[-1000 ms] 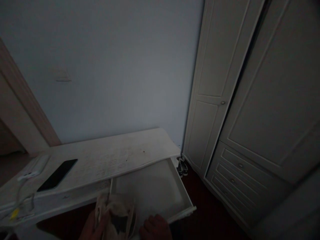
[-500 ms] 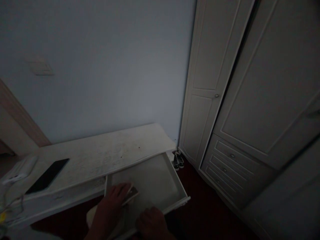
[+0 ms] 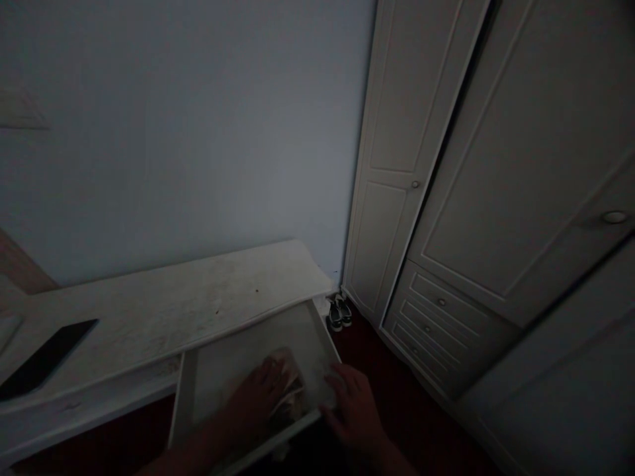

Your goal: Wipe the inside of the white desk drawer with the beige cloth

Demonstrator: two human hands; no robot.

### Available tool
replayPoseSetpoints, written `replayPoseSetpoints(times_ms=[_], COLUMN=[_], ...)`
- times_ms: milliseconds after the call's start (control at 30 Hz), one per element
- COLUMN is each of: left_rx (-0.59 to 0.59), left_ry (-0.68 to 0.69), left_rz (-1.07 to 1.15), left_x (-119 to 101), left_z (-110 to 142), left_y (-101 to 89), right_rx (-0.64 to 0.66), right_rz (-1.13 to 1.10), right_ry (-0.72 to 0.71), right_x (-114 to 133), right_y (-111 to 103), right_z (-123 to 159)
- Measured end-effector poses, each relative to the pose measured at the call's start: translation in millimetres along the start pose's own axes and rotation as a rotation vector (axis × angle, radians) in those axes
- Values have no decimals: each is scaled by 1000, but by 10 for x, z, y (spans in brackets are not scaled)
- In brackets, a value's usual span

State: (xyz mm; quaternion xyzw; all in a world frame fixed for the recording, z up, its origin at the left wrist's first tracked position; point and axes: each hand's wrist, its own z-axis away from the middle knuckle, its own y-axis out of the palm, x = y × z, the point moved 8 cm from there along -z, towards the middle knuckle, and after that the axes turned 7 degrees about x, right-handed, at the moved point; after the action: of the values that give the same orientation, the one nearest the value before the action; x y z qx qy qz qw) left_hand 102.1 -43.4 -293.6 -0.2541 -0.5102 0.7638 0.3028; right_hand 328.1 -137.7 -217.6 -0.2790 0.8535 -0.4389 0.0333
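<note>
The room is dim. A white drawer [image 3: 317, 330] stands pulled out from under a long white desk top [image 3: 163, 311]. My left hand [image 3: 260, 395] lies inside the drawer with its fingers spread flat on a pale crumpled cloth item [image 3: 290, 387], pressing it down on the drawer floor. My right hand [image 3: 352, 406] rests at the drawer's front right corner, fingers curled over its front edge. What the cloth item is I cannot make out.
A black phone [image 3: 42, 360] lies on the desk at the left. A tall white wardrobe [image 3: 471, 198] with small drawers stands at the right. A pair of shoes [image 3: 338, 312] sits on the dark floor between desk and wardrobe.
My left hand carried the cloth item from in front of the drawer into it and moved right. My right hand shifted to the drawer's front right corner. The view has panned right.
</note>
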Motion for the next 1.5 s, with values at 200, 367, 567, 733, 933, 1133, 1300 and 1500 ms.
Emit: replayPoseSetpoints(times_ms=[200,367,567,733,933,1133,1300,1500], left_rx=[-186,-502,-464,-470,-319,-150,-159,-215], left_ry=[-92,-561,-557,-516,-106,176,-441,-713], left_rz=[36,90,156,215,213,181,58,165], left_x=[278,554,386,109,-201,-205,557,795], left_z=[-396,-355,-753,-1139,-933,-189,506,752], left_y=[-433,-835,-1092,-1166,-841,-316,-196,-361], right_rx=[-53,-106,-131,-169,-151,-142,-139,-134], right_rz=[-81,-86,-95,-76,-50,-38,-86,-100], right_ry=[56,65,121,133,135,85,135,133], right_x=[-7,35,50,44,62,54,6,8], right_y=[223,232,321,404,305,300,357,354], right_z=[153,174,221,293,251,234,272,259])
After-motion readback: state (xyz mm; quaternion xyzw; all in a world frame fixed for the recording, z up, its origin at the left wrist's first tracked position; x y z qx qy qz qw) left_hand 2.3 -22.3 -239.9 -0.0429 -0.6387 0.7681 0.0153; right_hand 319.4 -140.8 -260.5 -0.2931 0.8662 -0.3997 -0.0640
